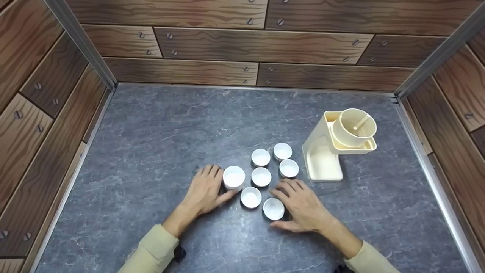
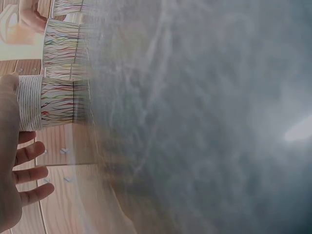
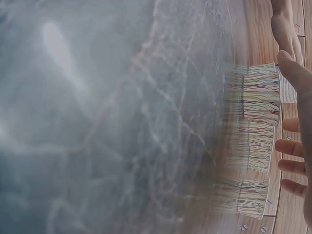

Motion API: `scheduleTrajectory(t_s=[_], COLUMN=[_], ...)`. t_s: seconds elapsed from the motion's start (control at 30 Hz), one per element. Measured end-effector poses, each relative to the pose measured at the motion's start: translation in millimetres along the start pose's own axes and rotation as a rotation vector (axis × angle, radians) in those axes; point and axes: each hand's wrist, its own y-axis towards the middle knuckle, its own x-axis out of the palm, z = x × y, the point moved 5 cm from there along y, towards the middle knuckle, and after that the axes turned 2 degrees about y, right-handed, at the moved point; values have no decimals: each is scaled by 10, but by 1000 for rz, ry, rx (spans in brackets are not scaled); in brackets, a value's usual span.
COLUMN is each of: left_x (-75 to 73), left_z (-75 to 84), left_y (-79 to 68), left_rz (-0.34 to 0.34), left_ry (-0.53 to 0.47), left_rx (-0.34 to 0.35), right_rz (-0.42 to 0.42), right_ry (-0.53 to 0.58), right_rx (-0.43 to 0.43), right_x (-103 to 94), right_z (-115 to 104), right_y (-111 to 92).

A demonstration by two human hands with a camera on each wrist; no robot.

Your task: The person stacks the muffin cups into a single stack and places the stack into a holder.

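Small white paper cups with thin coloured streaks stand upright on the grey marbled tabletop. My left hand [image 1: 204, 189] is at a nested stack of these cups [image 1: 233, 177], thumb at its near side and index finger along its left. In the left wrist view, the stack [image 2: 58, 102] shows several rims between thumb and index finger, the other fingers spread. My right hand [image 1: 303, 208] curves loosely around a single cup [image 1: 273, 209], with gaps between its fingers and the wall. Just left of that one is another cup [image 1: 251, 197].
Several more cups [image 1: 261, 177] stand in a loose group beyond the hands. A cream-coloured stand [image 1: 326, 167] with a round cup-like holder [image 1: 354, 129] on top is at the right. Wood-patterned walls [image 1: 227, 45] enclose the tabletop [image 1: 170, 125] at the back and sides.
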Motion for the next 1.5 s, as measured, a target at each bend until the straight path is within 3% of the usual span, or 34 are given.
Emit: scheduleTrajectory(t_s=[0.47,1.5], left_x=[15,6], left_z=[-14,-10], left_y=[12,0], left_rz=[24,29], left_ry=[-11,-1], left_rx=[1,15], right_rz=[51,30], right_ry=[13,76], right_rx=[-27,14], right_x=[-7,28], right_z=[10,54], right_y=[-23,8])
